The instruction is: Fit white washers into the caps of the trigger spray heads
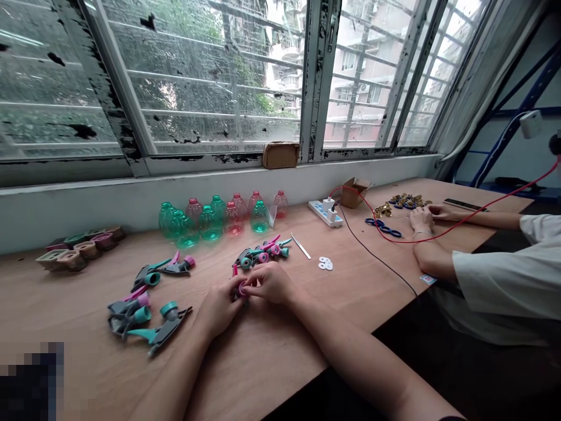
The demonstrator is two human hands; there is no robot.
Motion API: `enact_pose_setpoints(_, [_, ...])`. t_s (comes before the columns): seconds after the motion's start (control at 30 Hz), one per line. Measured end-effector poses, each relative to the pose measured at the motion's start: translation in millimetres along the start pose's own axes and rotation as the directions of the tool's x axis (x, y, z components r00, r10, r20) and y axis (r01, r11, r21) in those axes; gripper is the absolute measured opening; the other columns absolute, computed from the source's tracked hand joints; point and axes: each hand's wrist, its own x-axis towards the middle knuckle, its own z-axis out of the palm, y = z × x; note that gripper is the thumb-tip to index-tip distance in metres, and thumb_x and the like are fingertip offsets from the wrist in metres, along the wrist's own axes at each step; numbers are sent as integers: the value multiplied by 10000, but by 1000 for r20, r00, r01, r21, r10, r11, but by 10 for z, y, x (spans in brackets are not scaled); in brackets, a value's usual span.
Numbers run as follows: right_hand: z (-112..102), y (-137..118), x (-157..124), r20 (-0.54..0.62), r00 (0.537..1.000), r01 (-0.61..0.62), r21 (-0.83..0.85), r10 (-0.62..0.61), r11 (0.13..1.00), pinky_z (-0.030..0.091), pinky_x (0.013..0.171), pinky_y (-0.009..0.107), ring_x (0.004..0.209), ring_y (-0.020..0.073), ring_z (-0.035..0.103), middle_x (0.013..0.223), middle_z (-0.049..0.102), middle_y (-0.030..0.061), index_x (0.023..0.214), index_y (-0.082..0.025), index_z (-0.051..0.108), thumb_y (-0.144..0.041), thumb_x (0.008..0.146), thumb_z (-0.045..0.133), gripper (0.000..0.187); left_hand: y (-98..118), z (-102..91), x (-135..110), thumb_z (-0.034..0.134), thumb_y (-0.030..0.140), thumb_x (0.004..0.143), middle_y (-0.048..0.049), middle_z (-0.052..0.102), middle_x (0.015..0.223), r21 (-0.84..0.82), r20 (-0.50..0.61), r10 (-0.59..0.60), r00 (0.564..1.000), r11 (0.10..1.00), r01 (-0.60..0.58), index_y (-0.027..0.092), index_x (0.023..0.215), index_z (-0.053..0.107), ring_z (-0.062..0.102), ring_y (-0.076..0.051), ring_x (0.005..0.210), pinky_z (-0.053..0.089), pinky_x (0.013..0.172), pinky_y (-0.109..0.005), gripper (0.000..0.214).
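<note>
While the left hand [218,310] and right hand [268,282] pinch a pink plastic ring [242,288], their grip is narrow. Spray nozzles [262,255] lie just ahead.

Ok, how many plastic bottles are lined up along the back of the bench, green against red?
Green-tinted plastic bottles: 6
Red-tinted plastic bottles: 5
Total: 11 (the bottles overlap, so the green count is less certain)

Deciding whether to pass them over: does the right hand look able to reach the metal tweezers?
Probably yes: the right hand is near the metal tweezers, with only bare wood between them.
</note>
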Motion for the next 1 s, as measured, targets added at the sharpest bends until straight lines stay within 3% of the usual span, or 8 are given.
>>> enact_pose_setpoints(0.2, [-21, -43, 0, 22, 1000, -5, -22, 6, 1000, 383, 582, 201, 601, 99, 558, 723, 689, -3, 768, -218, 756, -331, 769, 709, 123, 19, -5, 3, 513, 234, 772, -2, 707, 875, 3, 5, -4, 1000, 1000, 4, 245, 1064, 640, 620, -166, 735, 446, 664, -243, 318])
enact_pose_setpoints(0.53, [-70, -97, -13, 34, 999, 38, -40, -36, 999, 384, 613, 206, 651, 109, 562, 755, 657, 2, 846, -234, 749, -320, 795, 680, 121, 6, 21, -6, 529, 247, 782, -11, 711, 991, -32, -28, -15, 999, 999, 14, 255, 1214, 542, 653, -182, 798, 492, 732, -265, 432])
enact_pose_setpoints(0.63, [-87, -101, -29, 10, 999, 32, -5, -32, 999, 397, 612, 213, 615, 94, 531, 875, 646, 10, 987, -240, 708, -347, 800, 673, 218, 1, 28, -6, 521, 245, 787, -18, 710, 975, -30, -37, -34, 999, 999, 33, 246, 1247, 509, 654, -195, 826, 494, 757, -290, 460])
enact_pose_setpoints(0.8, [-96, -77, -45, 103, 992, 64, 13, -65, 998, 423, 613, 217, 596, 85, 523, 1026, 624, 22, 1117, -250, 644, -319, 745, 711, 384, -3, 33, -12, 542, 214, 751, -41, 680, 1062, -35, -55, -44, 998, 998, 42, 240, 1322, 431, 644, -209, 902, 493, 822, -321, 583])
enact_pose_setpoints(1.0, [31, -76, 34, 76, 996, 40, -11, -39, 999, 418, 636, 228, 617, 103, 541, 990, 656, 27, 1127, -247, 650, -352, 762, 713, 385, -56, 1, -17, 518, 158, 728, -45, 626, 1110, 24, -184, -16, 983, 1000, 20, 242, 1316, 435, 619, -197, 898, 496, 833, -322, 600])
